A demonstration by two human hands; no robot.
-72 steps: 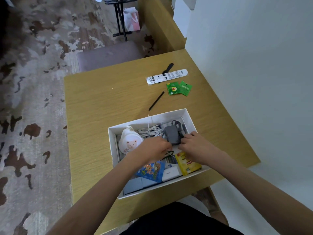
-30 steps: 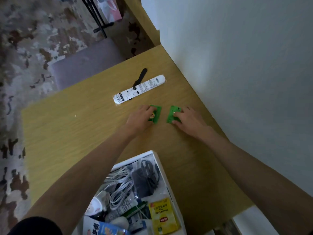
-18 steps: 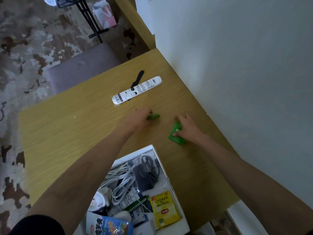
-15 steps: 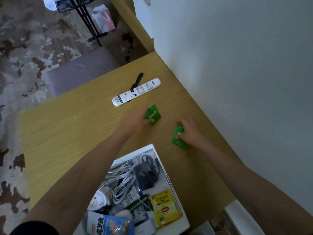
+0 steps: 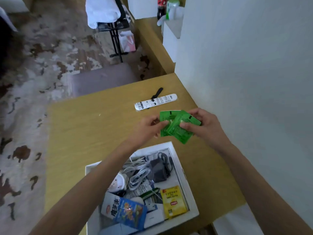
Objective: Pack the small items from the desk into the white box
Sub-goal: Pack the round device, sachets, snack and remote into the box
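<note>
A: What was going on w/ the 2 green packets [image 5: 177, 126]?

B: Both were up off the desk [image 5: 88, 126], overlapped in mid-air just beyond the far wall of the box [image 5: 177, 160]. Left hand [image 5: 149, 129] was pinched shut on the left edge of one, right hand [image 5: 201, 124] was closed on the other, thumb over the top corner, fingertips [image 5: 183, 125] on its face.

A: Why hold them like that?

B: My read: stacking the 2 into 1 bundle so they could drop in together. The box was already crowded w/ cables [image 5: 138, 173], a dark adapter [image 5: 157, 168], a yellow tea packet [image 5: 172, 200] and a blue snack bag [image 5: 128, 212], so a flat pair would slot in easier than 2 loose ones.

A: And vs. 0.5 s before?

B: Then the packets were apart, 1 per hand: the left one just lifting by the remote [image 5: 155, 101], the right one low near the desk edge by the wall. By this moment the hands had come together and risen, packets touching. The camera had also tilted, showing more of the room past the desk.

A: Anything left out?

B: The remote and a black strip [image 5: 157, 93] by it sat untouched at the far end. Couldn't tell if the strip lay under the remote or just against it, too small.
</note>
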